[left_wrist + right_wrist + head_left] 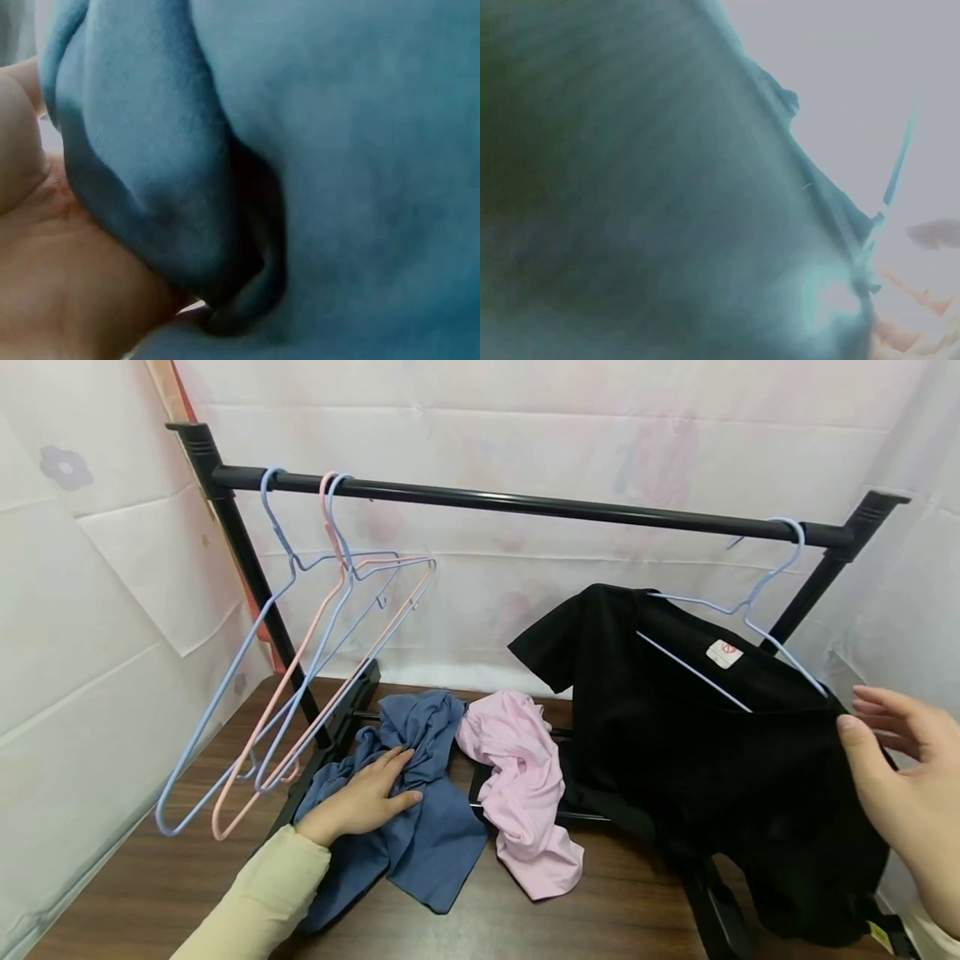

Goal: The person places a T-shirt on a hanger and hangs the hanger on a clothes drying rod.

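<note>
- On the wood-grain table point(637, 902), crumpled blue cloth point(442, 835) beside twisted pink cloth point(521, 777)
- From the smooth rail point(525, 502), a limp black shirt point(697, 768) on a thin hanger point(767, 578)
- Left hand point(369, 797): fingers nearly straight, resting on blue cloth
- Right hand point(907, 768): fingers parted from thumb, at the shirt's shoulder; contact unclear

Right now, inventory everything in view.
Table: one, brown, below
Clothes rack: one, black, on table
T-shirt: one, black, right
Label: one, white, inside neck
Blue hangers: three, light blue, two left, one right
Pink hanger: one, pink, left
Blue garment: one, slate, left-centre
Pink garment: one, pink, centre
Floral sheet: count unclear, white, behind
Sleeves: two, cream, at wrists
Left hand: one, bare, on blue garment
Right hand: one, bare, by T-shirt shoulder
</note>
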{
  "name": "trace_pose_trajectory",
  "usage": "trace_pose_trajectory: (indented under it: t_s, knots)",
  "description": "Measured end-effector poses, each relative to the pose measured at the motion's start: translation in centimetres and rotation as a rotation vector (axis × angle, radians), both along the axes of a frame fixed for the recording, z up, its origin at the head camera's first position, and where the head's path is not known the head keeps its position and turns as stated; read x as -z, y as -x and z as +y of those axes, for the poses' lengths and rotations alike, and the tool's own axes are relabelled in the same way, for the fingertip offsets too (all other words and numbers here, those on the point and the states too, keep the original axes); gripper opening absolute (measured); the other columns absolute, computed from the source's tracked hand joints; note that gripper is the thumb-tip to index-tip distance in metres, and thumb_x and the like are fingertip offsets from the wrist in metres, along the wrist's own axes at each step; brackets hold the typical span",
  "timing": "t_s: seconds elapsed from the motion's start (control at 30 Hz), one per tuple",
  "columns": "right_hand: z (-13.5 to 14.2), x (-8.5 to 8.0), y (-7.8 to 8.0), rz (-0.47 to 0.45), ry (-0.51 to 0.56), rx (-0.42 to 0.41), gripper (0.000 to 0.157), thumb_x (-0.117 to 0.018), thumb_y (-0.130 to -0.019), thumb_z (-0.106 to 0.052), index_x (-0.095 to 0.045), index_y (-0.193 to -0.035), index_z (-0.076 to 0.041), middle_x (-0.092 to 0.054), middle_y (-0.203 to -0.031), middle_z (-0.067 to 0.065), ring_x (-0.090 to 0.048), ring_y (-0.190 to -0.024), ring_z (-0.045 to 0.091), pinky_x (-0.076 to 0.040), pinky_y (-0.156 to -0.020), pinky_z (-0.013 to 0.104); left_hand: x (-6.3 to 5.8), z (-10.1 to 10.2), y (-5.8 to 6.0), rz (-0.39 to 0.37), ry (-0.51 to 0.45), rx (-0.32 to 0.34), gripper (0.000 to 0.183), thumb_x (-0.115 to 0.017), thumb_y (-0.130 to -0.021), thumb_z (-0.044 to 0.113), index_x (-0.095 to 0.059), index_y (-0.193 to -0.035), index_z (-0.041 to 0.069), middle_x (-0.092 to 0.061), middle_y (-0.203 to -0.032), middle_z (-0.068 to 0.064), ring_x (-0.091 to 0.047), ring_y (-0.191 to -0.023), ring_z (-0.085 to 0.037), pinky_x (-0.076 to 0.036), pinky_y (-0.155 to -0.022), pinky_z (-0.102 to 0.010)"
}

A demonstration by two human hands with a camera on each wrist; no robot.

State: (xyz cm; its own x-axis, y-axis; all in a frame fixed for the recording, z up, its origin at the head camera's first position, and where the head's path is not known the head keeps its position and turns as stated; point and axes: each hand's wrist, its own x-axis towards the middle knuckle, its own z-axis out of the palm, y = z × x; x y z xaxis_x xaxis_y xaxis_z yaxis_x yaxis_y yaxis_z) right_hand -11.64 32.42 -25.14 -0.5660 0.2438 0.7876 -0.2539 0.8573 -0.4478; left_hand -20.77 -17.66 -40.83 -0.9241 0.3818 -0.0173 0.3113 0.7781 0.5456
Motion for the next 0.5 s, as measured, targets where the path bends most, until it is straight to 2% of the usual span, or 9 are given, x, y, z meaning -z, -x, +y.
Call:
trace_pose_trajectory:
  t_s: [0.07, 0.17, 0.2, 0.23, 0.3, 0.5]
  knots:
    - [-0.6, -0.4, -0.2, 0.030, -0.048, -0.028, 0.035, -0.062, -0.092, -0.006, -0.063, -0.126, 0.003, -0.064, -0.118, -0.013, -0.039, -0.106, -0.023, -0.030, -0.095, 0.001, -0.3, -0.1, -0.2, -0.001, -0.003, 0.002, 0.072, -0.058, -0.098, 0.038, -0.029, -0.153, 0.001, -0.022, -0.157, -0.030, -0.024, -0.140, -0.056, -0.026, -0.108, -0.070]
    - [-2.0, -0.8, -0.5, 0.086, -0.097, -0.118, 0.036, -0.064, -0.092, -0.007, -0.063, -0.126, 0.003, -0.061, -0.131, -0.011, -0.038, -0.113, -0.021, -0.028, -0.102, 0.004, -0.5, 0.0, -0.7, 0.006, 0.021, 0.003, 0.073, -0.058, -0.098, 0.040, -0.029, -0.153, 0.002, -0.025, -0.157, -0.029, -0.024, -0.142, -0.054, -0.023, -0.110, -0.069]
    - [-2.5, -0.9, -0.6, 0.102, -0.106, -0.159, 0.036, -0.065, -0.092, -0.009, -0.063, -0.125, 0.003, -0.058, -0.130, -0.019, -0.040, -0.114, -0.019, -0.028, -0.101, 0.005, -0.6, 0.1, -0.9, 0.007, 0.034, 0.005, 0.073, -0.058, -0.097, 0.041, -0.030, -0.153, 0.003, -0.025, -0.157, -0.028, -0.023, -0.142, -0.054, -0.022, -0.110, -0.070]
    - [-3.0, -1.1, -0.7, 0.105, -0.117, -0.201, 0.036, -0.065, -0.092, -0.010, -0.063, -0.125, 0.004, -0.059, -0.130, -0.017, -0.041, -0.116, -0.018, -0.029, -0.102, 0.006, -0.6, 0.1, -1.2, 0.009, 0.050, 0.011, 0.073, -0.058, -0.097, 0.041, -0.030, -0.153, 0.004, -0.026, -0.157, -0.027, -0.022, -0.142, -0.054, -0.021, -0.111, -0.070]
    - [-4.1, -1.2, -0.8, 0.097, -0.114, -0.265, 0.036, -0.065, -0.091, -0.010, -0.064, -0.125, 0.002, -0.052, -0.126, -0.032, -0.045, -0.117, -0.014, -0.031, -0.101, 0.007, -0.6, 0.2, -1.5, 0.011, 0.085, 0.025, 0.074, -0.059, -0.097, 0.042, -0.030, -0.153, 0.005, -0.026, -0.158, -0.025, -0.020, -0.143, -0.054, -0.018, -0.112, -0.070]
    - [-7.5, -1.6, 0.4, -0.005, -0.090, -0.408, 0.038, -0.066, -0.089, -0.001, -0.065, -0.126, -0.007, -0.058, -0.124, -0.026, -0.052, -0.112, -0.012, -0.034, -0.097, 0.004, -0.4, 0.1, -1.9, -0.001, 0.150, 0.081, 0.078, -0.062, -0.095, 0.040, -0.026, -0.155, 0.006, -0.023, -0.160, -0.021, -0.018, -0.143, -0.053, -0.016, -0.112, -0.070]
